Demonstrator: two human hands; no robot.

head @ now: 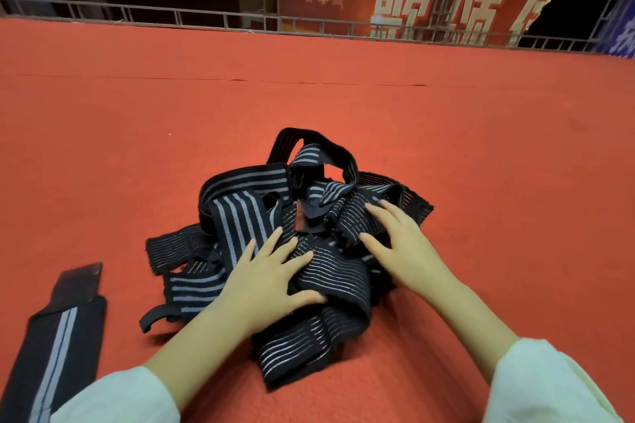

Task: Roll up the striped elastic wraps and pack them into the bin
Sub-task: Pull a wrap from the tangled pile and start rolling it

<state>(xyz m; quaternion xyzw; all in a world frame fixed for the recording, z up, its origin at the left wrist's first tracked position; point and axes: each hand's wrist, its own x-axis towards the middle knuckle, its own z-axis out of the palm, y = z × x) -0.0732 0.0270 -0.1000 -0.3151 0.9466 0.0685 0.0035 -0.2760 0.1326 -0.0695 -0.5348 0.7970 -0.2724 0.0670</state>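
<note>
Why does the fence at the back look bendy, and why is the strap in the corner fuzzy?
Head view: the wide-angle lens bends the railing; head view: the lone strap at bottom left looks smeared, perhaps lens-edge softness or motion, while the pile looks sharper; head view: shadows on the carpet are soft.

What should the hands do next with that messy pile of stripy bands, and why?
Probably pinch one loose end and pull a single wrap free. Both the left hand and right hand lie flat on the tangled pile, gripping nothing, and no wrap there is rolled yet.
</note>
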